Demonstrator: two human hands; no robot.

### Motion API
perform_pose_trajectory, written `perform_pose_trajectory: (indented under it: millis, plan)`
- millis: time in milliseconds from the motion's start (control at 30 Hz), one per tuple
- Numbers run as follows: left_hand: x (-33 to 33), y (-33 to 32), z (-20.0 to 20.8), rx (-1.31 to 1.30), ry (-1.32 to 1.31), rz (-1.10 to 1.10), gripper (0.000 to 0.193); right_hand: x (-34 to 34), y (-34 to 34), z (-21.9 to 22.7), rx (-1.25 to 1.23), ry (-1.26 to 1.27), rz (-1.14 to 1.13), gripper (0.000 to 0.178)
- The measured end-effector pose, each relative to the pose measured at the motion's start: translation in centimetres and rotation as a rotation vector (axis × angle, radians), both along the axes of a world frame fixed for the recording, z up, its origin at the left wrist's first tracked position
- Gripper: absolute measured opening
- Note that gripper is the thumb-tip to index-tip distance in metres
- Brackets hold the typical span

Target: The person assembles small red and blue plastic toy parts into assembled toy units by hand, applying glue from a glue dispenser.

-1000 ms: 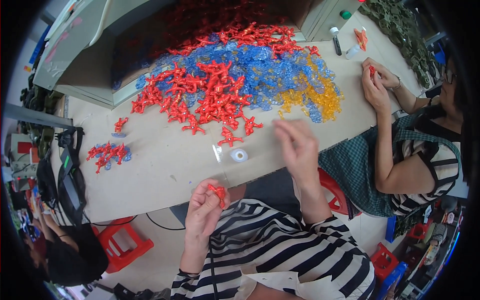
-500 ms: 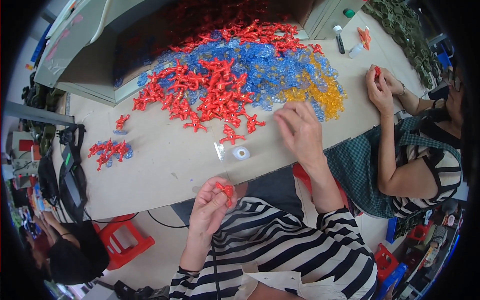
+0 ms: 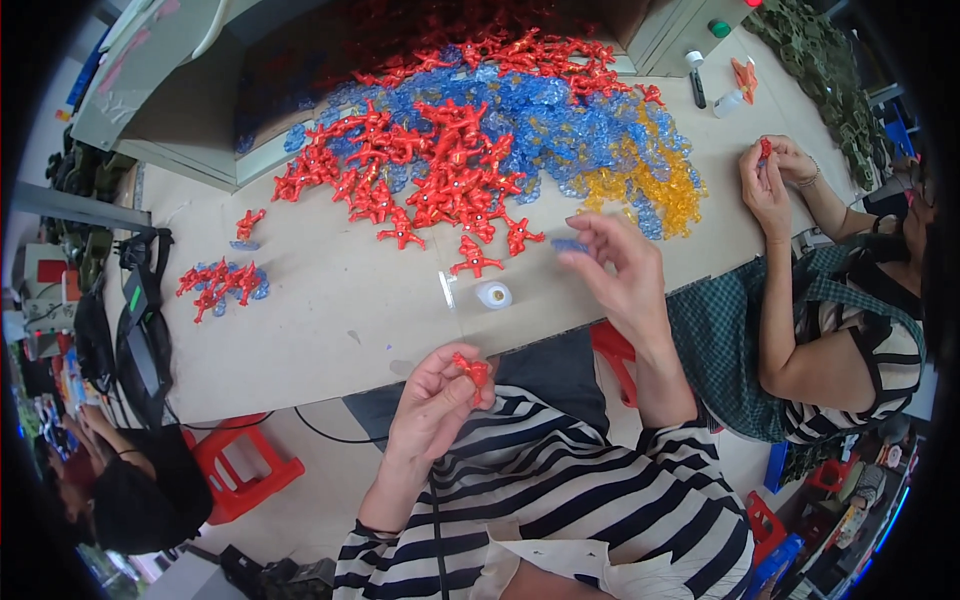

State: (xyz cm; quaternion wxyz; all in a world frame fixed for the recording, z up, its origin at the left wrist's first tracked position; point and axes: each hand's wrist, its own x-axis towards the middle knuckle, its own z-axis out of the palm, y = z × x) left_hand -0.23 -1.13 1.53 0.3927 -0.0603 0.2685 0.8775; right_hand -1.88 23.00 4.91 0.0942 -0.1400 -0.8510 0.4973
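My left hand [image 3: 436, 402] is closed around a small red toy figure [image 3: 474, 371] near the table's front edge. Over the table to the right, my right hand [image 3: 622, 268] pinches a clear blue plastic piece [image 3: 571, 246] between thumb and fingers. Beyond my hands spreads a pile of red figures [image 3: 450, 165], with a heap of clear blue pieces [image 3: 545, 125] behind and beside it. Yellow pieces [image 3: 675, 195] lie at its right end. A small white bottle [image 3: 493, 295] stands between my hands. On the left sits a cluster of red figures on blue pieces [image 3: 222, 285].
A lone red figure on a blue piece [image 3: 248, 228] stands above that cluster. To my right, a co-worker [image 3: 800, 270] holds a red figure in both hands. A metal housing [image 3: 190, 110] rises over the pile. Red stools [image 3: 245, 470] stand below the table.
My right hand has drawn back from the pile's edge, and a clear blue piece now shows in its fingers. The left hand keeps the red figure. The view has shifted slightly.
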Motion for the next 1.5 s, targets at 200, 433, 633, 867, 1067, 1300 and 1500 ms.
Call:
perform_pose_trajectory:
  millis: [200,433,633,867,1067,1300,1500]
  plan:
    - [-0.3,2.1,0.7,0.048,0.026,-0.094,0.028,4.8,-3.3,-1.0,-0.41,0.075,0.134,0.028]
    - [0.1,1.8,-0.3,0.06,0.041,-0.069,0.025,5.7,-3.8,-2.1,-0.6,0.07,0.309,0.033]
    - [0.5,1.9,-0.3,0.017,0.08,-0.046,0.022,5.6,-3.8,-2.1,-0.905,-0.172,0.258,0.026]
    - [0.5,1.7,-0.9,-0.183,0.347,0.095,0.018,6.1,-3.8,-2.7,-0.78,0.027,0.308,0.023]
    - [0.5,1.7,-0.7,-0.235,0.454,0.107,0.018,5.9,-4.2,-2.3,-0.831,0.004,0.324,0.024]
    - [0.5,1.6,-0.8,-0.292,0.568,0.129,0.016,6.1,-4.4,-2.2,-0.889,0.003,0.322,0.024]
    - [-0.1,1.4,-0.7,-0.363,0.783,0.119,0.013,6.5,-4.6,-2.4,-1.103,-0.092,0.247,0.024]
